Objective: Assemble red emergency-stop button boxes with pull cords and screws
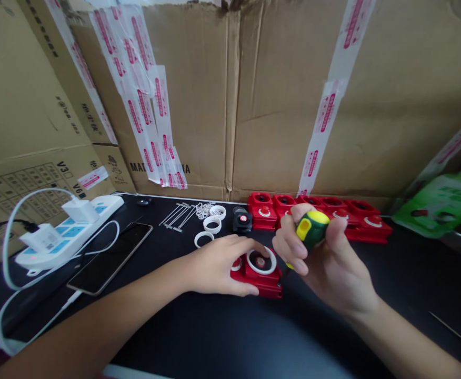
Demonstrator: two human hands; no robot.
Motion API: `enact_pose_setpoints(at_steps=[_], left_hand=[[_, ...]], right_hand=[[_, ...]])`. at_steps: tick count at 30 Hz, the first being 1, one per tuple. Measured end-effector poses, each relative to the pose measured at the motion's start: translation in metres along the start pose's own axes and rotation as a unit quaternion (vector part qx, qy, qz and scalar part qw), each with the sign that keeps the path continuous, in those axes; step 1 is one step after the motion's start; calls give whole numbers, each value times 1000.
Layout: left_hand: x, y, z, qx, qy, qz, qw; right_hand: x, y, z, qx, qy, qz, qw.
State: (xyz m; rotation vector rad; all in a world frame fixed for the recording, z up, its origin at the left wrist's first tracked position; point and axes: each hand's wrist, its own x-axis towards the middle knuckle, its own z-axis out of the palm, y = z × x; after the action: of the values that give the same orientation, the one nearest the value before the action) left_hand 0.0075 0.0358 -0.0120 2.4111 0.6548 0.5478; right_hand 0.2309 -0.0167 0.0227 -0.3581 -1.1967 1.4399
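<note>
My left hand (226, 263) is closed over a red box-shaped housing (268, 289), its thumb on the near side and its fingers across the top. A white ring (272, 267) surrounds the round black part on top of the housing, and a smaller red knob with a white collar shows beside my fingers. In my right hand (329, 273) is a screwdriver (313, 229) with a stubby green and yellow handle. Its lower end is near the housing's right side; whether the tip touches it I cannot tell.
Several similar red housings (368, 231) stand in a row behind. Left of them lie a black square part (242, 220), white rings (204, 240), metal T-shaped pins (175, 216) and a white chain (204, 210). A phone (112, 258), power strip (59, 234) and thin rod (447, 325) lie farther out.
</note>
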Motion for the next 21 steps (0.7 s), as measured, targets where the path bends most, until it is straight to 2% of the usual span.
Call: enact_pose_setpoints(at_steps=[6,17,21], left_hand=[[0,-3,1,-3,-3,9,1000],[0,-3,0,13,-2,10,1000],[-1,0,-1,10,-6,2,1000]], right_hand=[[0,-1,2,12,-8,53,998],[0,0,-1,-25,18,4,1000],[2,1,0,-41,1,16,999]])
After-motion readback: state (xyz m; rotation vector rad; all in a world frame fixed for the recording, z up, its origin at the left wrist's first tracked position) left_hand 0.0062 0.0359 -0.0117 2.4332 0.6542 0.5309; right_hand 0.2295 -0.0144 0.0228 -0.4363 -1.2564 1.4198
